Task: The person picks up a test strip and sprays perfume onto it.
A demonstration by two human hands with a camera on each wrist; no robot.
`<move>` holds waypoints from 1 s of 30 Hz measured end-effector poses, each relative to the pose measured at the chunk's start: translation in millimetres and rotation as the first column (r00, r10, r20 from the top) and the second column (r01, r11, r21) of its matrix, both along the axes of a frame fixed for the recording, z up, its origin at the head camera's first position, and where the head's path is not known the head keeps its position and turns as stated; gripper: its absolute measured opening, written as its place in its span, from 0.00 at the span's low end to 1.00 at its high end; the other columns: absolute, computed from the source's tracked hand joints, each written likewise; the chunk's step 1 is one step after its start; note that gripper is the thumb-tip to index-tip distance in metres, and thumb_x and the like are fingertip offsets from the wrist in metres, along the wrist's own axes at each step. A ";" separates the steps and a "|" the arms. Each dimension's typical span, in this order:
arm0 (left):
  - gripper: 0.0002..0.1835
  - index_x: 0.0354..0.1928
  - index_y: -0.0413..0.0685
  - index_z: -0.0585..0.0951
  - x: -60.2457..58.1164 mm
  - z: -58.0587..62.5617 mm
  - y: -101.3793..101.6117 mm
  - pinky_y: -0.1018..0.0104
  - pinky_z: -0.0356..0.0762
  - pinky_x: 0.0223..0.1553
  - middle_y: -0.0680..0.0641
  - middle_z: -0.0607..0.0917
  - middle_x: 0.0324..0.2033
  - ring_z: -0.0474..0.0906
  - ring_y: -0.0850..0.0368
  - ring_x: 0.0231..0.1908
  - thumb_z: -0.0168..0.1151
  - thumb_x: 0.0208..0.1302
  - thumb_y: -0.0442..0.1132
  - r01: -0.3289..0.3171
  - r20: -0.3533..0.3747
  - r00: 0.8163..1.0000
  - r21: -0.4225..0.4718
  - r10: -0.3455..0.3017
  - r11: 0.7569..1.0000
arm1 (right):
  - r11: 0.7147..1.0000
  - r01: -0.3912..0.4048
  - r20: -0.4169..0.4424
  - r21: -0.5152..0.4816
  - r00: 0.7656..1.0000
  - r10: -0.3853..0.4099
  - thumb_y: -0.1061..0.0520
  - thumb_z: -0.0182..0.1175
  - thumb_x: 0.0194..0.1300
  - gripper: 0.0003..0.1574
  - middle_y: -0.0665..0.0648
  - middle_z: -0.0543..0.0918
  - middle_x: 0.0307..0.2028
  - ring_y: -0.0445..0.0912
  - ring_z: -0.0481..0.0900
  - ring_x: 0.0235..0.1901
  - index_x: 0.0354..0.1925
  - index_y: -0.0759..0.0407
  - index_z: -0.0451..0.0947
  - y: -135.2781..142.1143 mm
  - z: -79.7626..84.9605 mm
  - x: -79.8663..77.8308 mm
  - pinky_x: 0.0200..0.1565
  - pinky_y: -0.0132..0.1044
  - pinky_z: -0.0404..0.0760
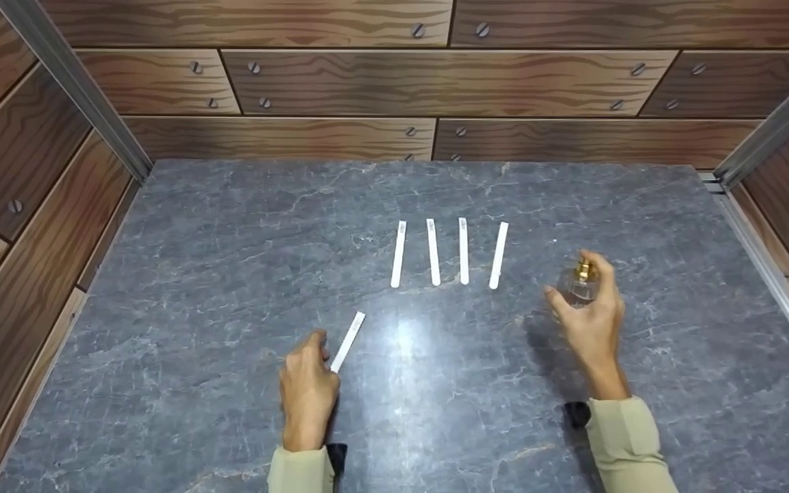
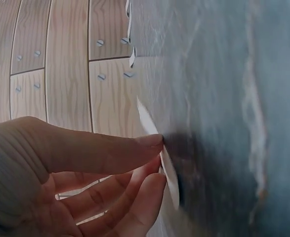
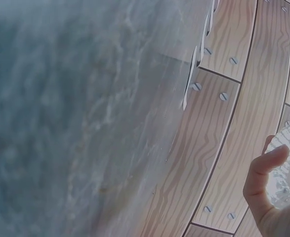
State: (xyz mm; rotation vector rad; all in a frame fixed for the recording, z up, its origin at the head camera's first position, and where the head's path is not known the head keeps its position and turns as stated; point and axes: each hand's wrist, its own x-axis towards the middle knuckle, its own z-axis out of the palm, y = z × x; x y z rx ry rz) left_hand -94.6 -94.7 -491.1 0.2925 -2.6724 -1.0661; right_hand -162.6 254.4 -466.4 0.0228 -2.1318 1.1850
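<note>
Between the thumb and fingers of my left hand (image 1: 309, 387) is a narrow white paper test strip (image 1: 348, 341), pinched near its lower end. Its far end, with small dark print, points up and to the right. The left wrist view shows the thumb on one face of the strip (image 2: 170, 180), close over the tabletop. My right hand (image 1: 596, 329) grips a clear glass perfume bottle (image 1: 578, 286) with a gold spray neck, index finger at its top. In the right wrist view the ridged glass of the bottle (image 3: 280, 185) shows at the right edge, raised off the table.
Several more white strips lie in a spaced row on the grey marbled tabletop (image 1: 230, 260), among them the leftmost strip (image 1: 398, 253) and the rightmost strip (image 1: 498, 255). Wood-patterned panels (image 1: 340, 82) with metal corner posts (image 1: 86, 89) enclose the table at the back and sides.
</note>
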 end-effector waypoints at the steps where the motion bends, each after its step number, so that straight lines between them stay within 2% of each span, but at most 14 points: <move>1: 0.26 0.50 0.33 0.84 -0.3 0.3 0.5 0.47 0.81 0.26 0.39 0.87 0.32 0.83 0.39 0.28 0.62 0.46 0.12 0.005 0.008 1.000 0.005 -0.005 1.000 | 1.000 0.003 0.002 0.002 1.000 -0.003 0.75 0.74 0.47 0.43 0.70 0.83 0.47 0.32 0.75 0.39 0.62 0.65 0.72 0.6 0.1 0.4 0.38 0.20 0.75; 7: 0.23 0.45 0.33 0.85 -1.8 -0.2 0.5 0.47 0.82 0.29 0.38 0.88 0.32 0.85 0.39 0.31 0.58 0.46 0.12 0.048 0.023 0.999 0.018 -0.048 0.999 | 1.000 0.020 0.009 0.012 1.000 -0.020 0.76 0.74 0.47 0.44 0.71 0.82 0.47 0.30 0.74 0.41 0.62 0.65 0.72 3.9 0.6 1.5 0.40 0.20 0.75; 14: 0.15 0.26 0.42 0.83 -2.7 -1.1 -5.9 0.47 0.79 0.30 0.45 0.85 0.25 0.83 0.42 0.29 0.59 0.40 0.15 0.110 -0.033 0.993 -0.057 -0.112 0.992 | 1.000 -0.014 -0.021 0.007 1.000 0.014 0.76 0.73 0.48 0.42 0.69 0.81 0.43 0.31 0.75 0.36 0.61 0.68 0.71 8.3 1.9 4.9 0.37 0.19 0.75; 17: 0.15 0.22 0.44 0.83 -2.7 -0.8 -8.9 0.49 0.79 0.29 0.47 0.83 0.22 0.81 0.43 0.27 0.58 0.40 0.16 0.158 -0.010 0.987 -0.056 -0.159 0.986 | 1.000 0.003 -0.023 0.005 1.000 -0.003 0.75 0.74 0.48 0.41 0.67 0.80 0.43 0.30 0.73 0.36 0.61 0.68 0.71 10.6 2.0 5.0 0.37 0.18 0.74; 21: 0.17 0.23 0.45 0.87 -4.4 -0.6 -11.4 0.53 0.80 0.29 0.46 0.84 0.23 0.82 0.45 0.27 0.57 0.44 0.16 0.236 0.049 0.971 -0.026 -0.234 0.971 | 1.000 0.015 -0.023 0.004 1.000 -0.015 0.75 0.74 0.48 0.41 0.68 0.80 0.44 0.30 0.73 0.37 0.61 0.68 0.71 11.8 2.6 4.1 0.37 0.18 0.73; 25: 0.17 0.28 0.41 0.90 -7.4 -0.3 -12.1 0.51 0.83 0.33 0.43 0.87 0.27 0.84 0.42 0.31 0.58 0.48 0.16 0.281 0.060 0.958 -0.013 -0.280 0.960 | 1.000 -0.002 -0.015 -0.001 1.000 0.002 0.75 0.73 0.49 0.42 0.69 0.81 0.45 0.30 0.75 0.37 0.62 0.68 0.70 10.5 3.2 3.9 0.37 0.18 0.75; 30: 0.17 0.34 0.37 0.90 -12.2 -1.1 -12.6 0.53 0.80 0.33 0.46 0.84 0.27 0.81 0.46 0.30 0.57 0.47 0.17 0.306 -0.020 0.952 -0.020 -0.306 0.952 | 1.000 -0.001 -0.015 -0.016 1.000 0.001 0.76 0.73 0.49 0.42 0.70 0.80 0.45 0.30 0.75 0.37 0.62 0.68 0.70 8.6 4.2 3.1 0.37 0.18 0.76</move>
